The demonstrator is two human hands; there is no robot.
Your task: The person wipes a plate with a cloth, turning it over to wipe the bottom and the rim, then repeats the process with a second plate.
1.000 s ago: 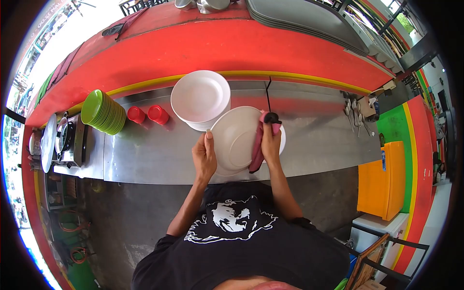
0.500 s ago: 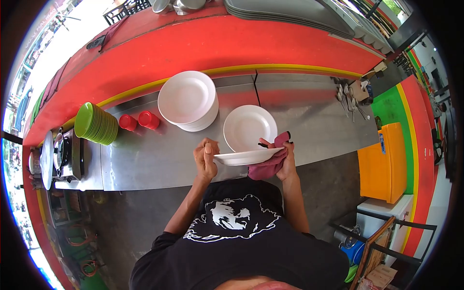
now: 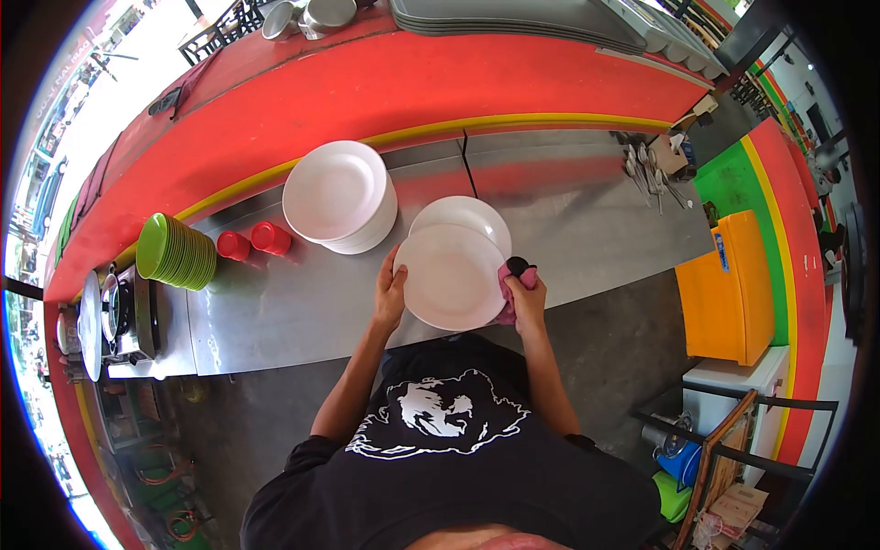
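A white plate [image 3: 454, 280] faces up between my hands, in front of my shirt. The fingers of my left hand [image 3: 390, 295] grip its left rim. My right hand [image 3: 528, 302] closes on a maroon cloth [image 3: 506, 313], which is pressed against the plate's right rim. Just beyond, another white plate [image 3: 466, 213] lies on the steel table [image 3: 293, 316], partly hidden by the held one. To the left of it a tall stack of white plates [image 3: 339, 194] stands on the table.
Two red cups [image 3: 269, 238] and a stack of green bowls [image 3: 174, 252] stand at the left, near a stove [image 3: 136, 316]. Spoons and forks [image 3: 649, 174] lie at the far right. A red wall [image 3: 440, 87] bounds the table's back; an orange box [image 3: 724, 289] stands right.
The held plate has turned from nearly edge-on to facing up, covering part of the plate behind it. My right hand and the cloth have moved slightly left along with its rim.
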